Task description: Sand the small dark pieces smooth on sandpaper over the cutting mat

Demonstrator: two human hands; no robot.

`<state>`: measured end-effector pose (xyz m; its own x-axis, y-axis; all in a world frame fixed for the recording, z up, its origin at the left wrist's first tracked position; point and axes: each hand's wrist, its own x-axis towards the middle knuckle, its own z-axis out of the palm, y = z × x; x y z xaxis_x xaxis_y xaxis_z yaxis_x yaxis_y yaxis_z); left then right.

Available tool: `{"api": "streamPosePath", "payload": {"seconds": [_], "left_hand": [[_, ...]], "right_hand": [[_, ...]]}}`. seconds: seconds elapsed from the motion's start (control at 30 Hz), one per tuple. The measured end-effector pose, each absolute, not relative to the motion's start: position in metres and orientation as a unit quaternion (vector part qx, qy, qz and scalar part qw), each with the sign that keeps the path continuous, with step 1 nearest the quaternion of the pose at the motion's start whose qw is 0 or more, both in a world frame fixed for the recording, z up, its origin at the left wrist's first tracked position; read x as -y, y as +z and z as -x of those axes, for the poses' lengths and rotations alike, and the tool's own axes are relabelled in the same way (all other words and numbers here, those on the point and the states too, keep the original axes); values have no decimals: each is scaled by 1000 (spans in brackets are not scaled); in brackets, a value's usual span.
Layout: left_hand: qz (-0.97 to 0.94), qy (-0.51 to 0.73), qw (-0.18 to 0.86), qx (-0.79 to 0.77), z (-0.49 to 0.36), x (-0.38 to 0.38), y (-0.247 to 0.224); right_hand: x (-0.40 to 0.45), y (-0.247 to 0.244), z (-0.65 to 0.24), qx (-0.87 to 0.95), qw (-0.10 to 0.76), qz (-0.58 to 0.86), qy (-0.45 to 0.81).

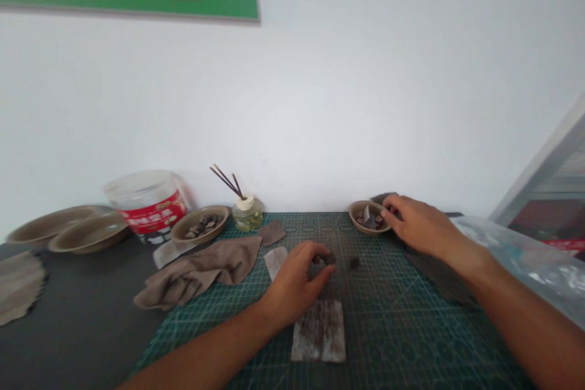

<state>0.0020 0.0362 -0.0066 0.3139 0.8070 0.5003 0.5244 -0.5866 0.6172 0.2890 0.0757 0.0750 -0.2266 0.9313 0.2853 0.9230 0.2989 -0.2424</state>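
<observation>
Over the middle of the green cutting mat (379, 317), my left hand (297, 283) has its fingers curled round a small dark grey lump (329, 259). Below that hand lie two stained pale strips (319, 332), side by side. My right hand (423, 228) reaches to the back right, its fingers closed at the rim of a small brown bowl (351, 214). What they hold, if anything, is too blurred to name. Inside the bowl are several small pieces and a grey angular one (368, 218). A dark tuft (354, 263) sits on the mat between my hands.
A crumpled brown cloth (205, 271) lies left, near a bowl of small pieces (201, 225), a reed diffuser (247, 212) and a red-labelled plastic tub (153, 207). Two brown dishes (91, 234) stand far left. Clear plastic (525, 262) lies right. A white wall (365, 85) rises behind.
</observation>
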Motion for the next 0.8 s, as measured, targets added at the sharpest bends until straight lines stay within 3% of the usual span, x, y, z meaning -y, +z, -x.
{"api": "streamPosePath", "payload": {"seconds": [0.23, 0.6, 0.7, 0.8], "left_hand": [[-751, 429, 177, -470, -3, -40, -6], [-747, 430, 187, -470, -2, -40, -4], [-748, 428, 188, -471, -1, -41, -6], [-747, 428, 188, -473, -1, -42, -7]], "right_hand": [[-43, 53, -252, 885, 98, 431, 147], [-32, 52, -247, 915, -9, 352, 196], [-29, 50, -256, 910, 12, 364, 197], [-26, 45, -265, 888, 91, 414, 177]]}}
